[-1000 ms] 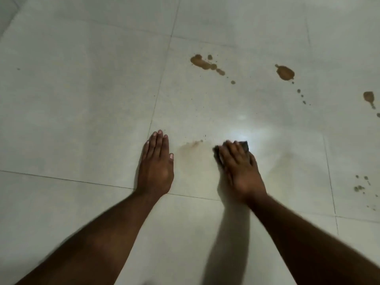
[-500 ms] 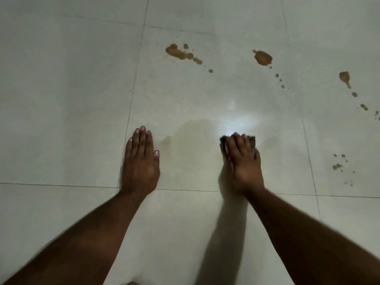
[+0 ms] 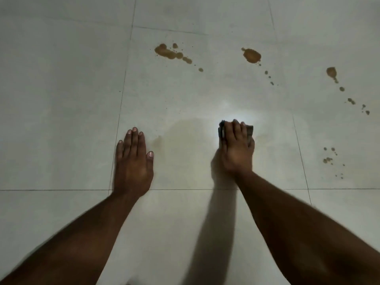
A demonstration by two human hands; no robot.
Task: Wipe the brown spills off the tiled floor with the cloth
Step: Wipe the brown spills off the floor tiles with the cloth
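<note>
On the pale tiled floor (image 3: pixel 61 99), my right hand (image 3: pixel 238 149) grips a small dark folded cloth (image 3: pixel 249 129), its fingers bent over the top and only the cloth's edges showing. Flat on the tile to the left lies my left hand (image 3: pixel 133 161), fingers straight and holding nothing. A faint damp brownish smear (image 3: pixel 185 136) spreads between the two hands. Farther away sit brown spills: an elongated one (image 3: pixel 168 52), a round blotch (image 3: pixel 251 55) and a smaller one (image 3: pixel 331 72), each trailing drops. Tiny brown specks (image 3: pixel 328 160) lie right of the cloth.
Dark grout lines (image 3: pixel 205 189) cross the floor under my wrists and run away from me left of my left hand. A bright light reflection (image 3: pixel 232 112) glares just beyond the cloth. My right arm throws a long shadow (image 3: pixel 218 223) toward me.
My right hand has slid the cloth rightward, away from my left hand. The small brown trace between the hands has gone, leaving a faint film. The left hand stays flat.
</note>
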